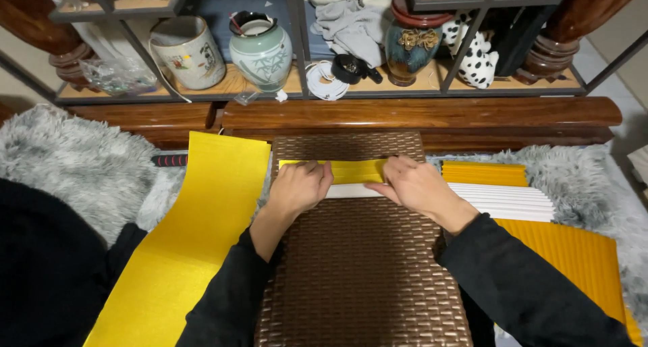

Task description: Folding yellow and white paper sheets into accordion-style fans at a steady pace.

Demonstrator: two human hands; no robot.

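Here a brown woven mat (361, 266) fills the middle. Left of it lies a long yellow sheet (196, 232); right of it, a folded stack (506, 195). At the mat's far end, the left hand (300, 187) and right hand (415, 183) press flat, fingers together, on a yellow strip (354, 170): probably thin, light, easily creased paper, best pinched along its folded edge.

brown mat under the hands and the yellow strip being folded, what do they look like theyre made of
The brown mat looks like woven rattan or an embossed imitation: a regular basket-weave relief with a slight sheen. The yellow strip under the left hand and right hand looks like thin matte paper, white on its back, holding sharp creases.
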